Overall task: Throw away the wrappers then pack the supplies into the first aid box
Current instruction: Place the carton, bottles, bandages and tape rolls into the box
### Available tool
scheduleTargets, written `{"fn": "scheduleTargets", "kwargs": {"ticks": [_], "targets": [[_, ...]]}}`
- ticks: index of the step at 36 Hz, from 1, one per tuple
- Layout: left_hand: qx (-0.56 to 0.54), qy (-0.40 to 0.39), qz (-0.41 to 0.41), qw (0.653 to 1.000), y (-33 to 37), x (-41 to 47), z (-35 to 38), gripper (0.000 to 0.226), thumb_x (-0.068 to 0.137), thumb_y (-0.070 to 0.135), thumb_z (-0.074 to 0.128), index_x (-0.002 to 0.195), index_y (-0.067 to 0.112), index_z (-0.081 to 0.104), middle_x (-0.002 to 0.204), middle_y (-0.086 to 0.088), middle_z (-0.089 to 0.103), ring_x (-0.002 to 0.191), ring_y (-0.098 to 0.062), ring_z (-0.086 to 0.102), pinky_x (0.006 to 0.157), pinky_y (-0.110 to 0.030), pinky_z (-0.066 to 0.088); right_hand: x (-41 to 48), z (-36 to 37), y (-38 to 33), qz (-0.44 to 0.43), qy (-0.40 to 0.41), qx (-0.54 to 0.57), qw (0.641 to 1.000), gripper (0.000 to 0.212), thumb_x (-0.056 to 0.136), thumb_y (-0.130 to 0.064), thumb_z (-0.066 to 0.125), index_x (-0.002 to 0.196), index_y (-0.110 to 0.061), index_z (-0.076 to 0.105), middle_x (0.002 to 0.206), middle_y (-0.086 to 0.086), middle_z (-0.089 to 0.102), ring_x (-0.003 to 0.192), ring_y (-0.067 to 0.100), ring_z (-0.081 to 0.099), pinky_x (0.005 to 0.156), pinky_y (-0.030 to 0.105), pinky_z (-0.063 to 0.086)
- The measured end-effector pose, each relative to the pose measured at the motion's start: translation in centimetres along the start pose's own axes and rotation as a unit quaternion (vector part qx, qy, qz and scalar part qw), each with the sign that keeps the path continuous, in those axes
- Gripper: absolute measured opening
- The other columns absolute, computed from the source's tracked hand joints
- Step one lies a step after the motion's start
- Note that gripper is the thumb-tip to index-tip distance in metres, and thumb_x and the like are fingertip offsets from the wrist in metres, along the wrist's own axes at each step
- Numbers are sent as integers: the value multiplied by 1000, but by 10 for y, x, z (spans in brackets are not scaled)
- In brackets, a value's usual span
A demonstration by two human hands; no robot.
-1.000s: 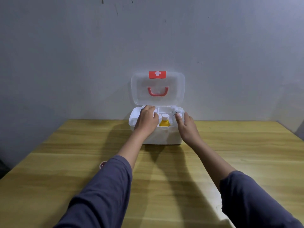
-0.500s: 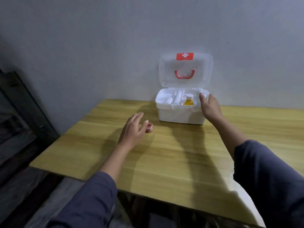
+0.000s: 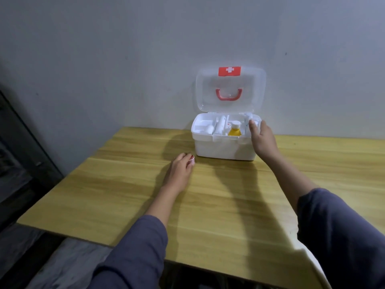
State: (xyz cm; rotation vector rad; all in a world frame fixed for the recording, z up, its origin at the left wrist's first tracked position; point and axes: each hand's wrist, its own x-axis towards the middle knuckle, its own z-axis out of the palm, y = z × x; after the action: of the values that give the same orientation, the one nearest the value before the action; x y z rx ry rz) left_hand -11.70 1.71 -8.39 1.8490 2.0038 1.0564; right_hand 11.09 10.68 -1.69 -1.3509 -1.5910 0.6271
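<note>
A plain indoor room, possibly in a home. A light wooden desk [image 3: 208, 195] stands against a bare grey painted wall [image 3: 125, 49]. Dark furniture [image 3: 18, 153], too dim to identify, sits at the left.

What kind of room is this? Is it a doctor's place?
Probably not a clinic; it looks like a plain room, maybe at home. There is just a wooden table pushed against a bare grey wall, with a small first aid box open on it.

Dim soft light, arm shadows stretching across the table [image 3: 218, 205], slight blur, wide-angle bending at edges
</note>
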Motion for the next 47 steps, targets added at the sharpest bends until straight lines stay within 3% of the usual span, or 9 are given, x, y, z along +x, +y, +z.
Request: {"fn": "scheduleTargets", "kwargs": {"ticks": [4,8,13,20,24,29,33,40,47], "targets": [[-32,69,-31,997,-6,10,1,26,95,8,50,116,-2,62,115,-19,59,104,-35,60,89,-39,49,-1,3,1,4,3,8,1000,48,96,-44,34,113,-1,49,118,19,53,111,31,49,84,34,36],[-103,165,-72,978,3,21,-14,35,96,7,48,129,-4,53,121,-22,55,110,-30,58,90,-16,38,-2,4,1,10,7,26,1000,49,95,-46,34,113,-3,49,119,19,53,112,31,48,90,38,38],[-153,238,4,959,40,59,-38,36,96,8,49,130,-3,53,122,-24,54,107,-19,57,86,-8,34,-2,6,2,7,16,30,999,44,96,-45,35,107,-4,50,109,14,53,108,31,49,81,33,36],[-124,116,88,982,91,113,-32,32,94,10,54,123,-2,60,114,-25,58,106,-30,61,83,-11,35,-3,4,5,-1,15,29,999,44,95,-46,35,107,-7,51,111,14,55,108,29,50,90,40,41],[-77,37,85,993,93,130,-18,26,93,11,55,112,-2,65,115,-22,60,109,-30,59,85,-22,39,-3,5,6,-6,13,32,999,45,94,-48,35,111,-10,51,113,12,55,110,27,50,94,42,41],[-16,-14,57,998,85,147,-8,20,88,6,53,81,-11,62,94,-30,63,89,-32,55,65,-27,28,-3,6,7,-16,23,44,999,61,83,-64,29,117,-19,51,116,5,57,112,21,51,97,43,44],[6,-46,33,998,80,154,-3,17,84,-1,51,78,-13,63,94,-30,63,93,-32,57,69,-27,31,-3,7,7,-16,24,42,999,45,93,-51,34,120,-19,50,119,4,56,115,18,49,97,37,42],[24,-79,13,997,83,155,-3,34,92,12,54,123,-2,57,134,-19,37,119,-35,49,98,-27,34,-4,6,5,-20,31,45,998,37,97,-40,36,122,-17,50,118,-1,52,112,11,44,92,26,33],[69,-61,19,996,84,147,-7,34,94,23,49,119,0,53,137,-17,34,133,-31,31,105,-36,32,-4,8,6,-15,29,52,998,43,95,-46,35,123,-16,49,119,-3,51,115,13,44,96,30,35]]}}
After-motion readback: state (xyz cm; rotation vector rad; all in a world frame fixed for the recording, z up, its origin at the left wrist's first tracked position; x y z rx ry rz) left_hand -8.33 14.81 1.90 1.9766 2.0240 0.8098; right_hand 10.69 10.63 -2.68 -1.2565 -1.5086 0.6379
